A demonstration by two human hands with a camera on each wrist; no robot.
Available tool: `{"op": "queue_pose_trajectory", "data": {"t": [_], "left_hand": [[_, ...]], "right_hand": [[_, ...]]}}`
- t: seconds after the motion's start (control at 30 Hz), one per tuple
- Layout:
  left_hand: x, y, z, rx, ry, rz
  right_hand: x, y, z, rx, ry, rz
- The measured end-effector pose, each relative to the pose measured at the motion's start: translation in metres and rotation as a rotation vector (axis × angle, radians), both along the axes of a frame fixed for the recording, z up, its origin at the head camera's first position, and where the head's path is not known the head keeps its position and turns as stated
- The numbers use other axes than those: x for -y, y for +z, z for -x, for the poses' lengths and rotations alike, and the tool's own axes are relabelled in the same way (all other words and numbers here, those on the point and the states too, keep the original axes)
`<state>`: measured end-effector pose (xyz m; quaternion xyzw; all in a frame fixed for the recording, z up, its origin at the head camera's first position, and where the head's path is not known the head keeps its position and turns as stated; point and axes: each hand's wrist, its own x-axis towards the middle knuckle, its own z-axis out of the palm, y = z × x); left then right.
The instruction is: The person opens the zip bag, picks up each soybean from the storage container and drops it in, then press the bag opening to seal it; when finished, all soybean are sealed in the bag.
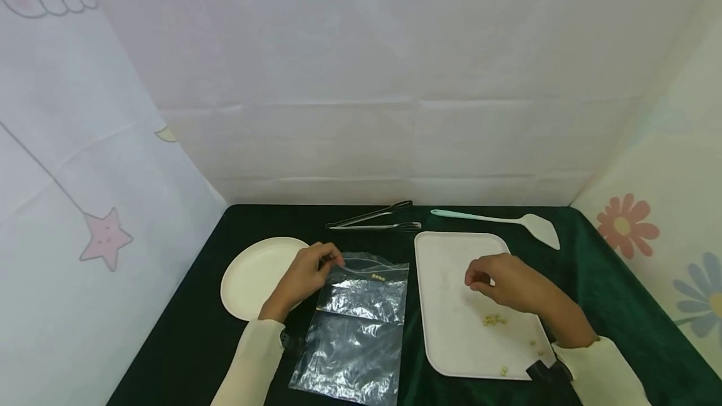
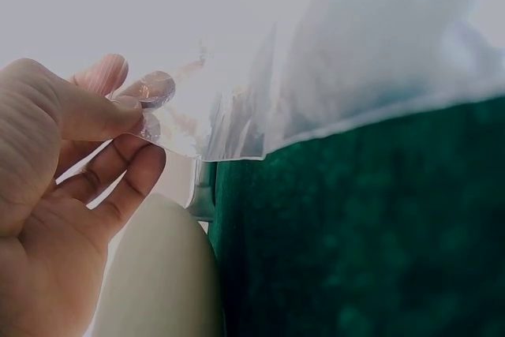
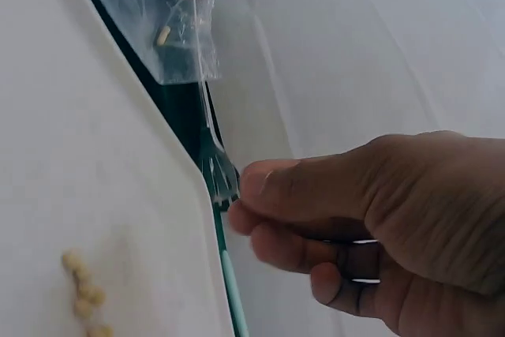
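Behind the table we list first a pale cloth backdrop (image 1: pixel 395 80), its side panels printed with a star and flowers. Next, one dark green cloth (image 1: pixel 192 343), covering the tabletop. One white tray (image 1: pixel 451 299), rectangular with rounded corners, at right. One clear zip bag (image 1: pixel 361 343), lying between tray and plate, its zip end toward the backdrop. One white plate (image 1: pixel 254 274), round, at left, partly hidden by an arm. One spatula (image 1: pixel 538 227), white blade and mint handle, behind the tray. One pair of metal tongs (image 1: pixel 375 227), behind the bag, arms apart.

We record two hands. The right hand (image 1: pixel 504 277) is above the tray, fingers bent, thumb and fingertips drawn together; we cannot tell whether anything sits between them. The left hand (image 1: pixel 304 274) pinches the bag's upper left edge between thumb and fingers.

Smallest, we enter several pale yellow pieces (image 1: pixel 492 319): a cluster on the tray, a few strays toward its near edge, and a short row inside the bag near the zip.
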<state>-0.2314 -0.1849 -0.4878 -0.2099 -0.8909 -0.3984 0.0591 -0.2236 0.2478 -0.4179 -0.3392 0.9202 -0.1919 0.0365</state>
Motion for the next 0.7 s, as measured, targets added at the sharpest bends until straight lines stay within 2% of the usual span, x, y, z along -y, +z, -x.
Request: {"op": "queue_pose_trajectory", "data": {"t": [0.17, 0.33, 0.7], "left_hand": [[-0.001, 0.0, 0.0, -0.002, 0.002, 0.0], [0.0, 0.001, -0.001, -0.004, -0.003, -0.001], [-0.001, 0.006, -0.005, -0.017, 0.004, 0.009]], "right_hand": [[-0.02, -0.003, -0.013, 0.065, -0.013, -0.067], [-0.036, -0.011, -0.022, 0.128, -0.067, -0.101], [-0.049, -0.04, -0.03, 0.214, -0.133, -0.081]]}}
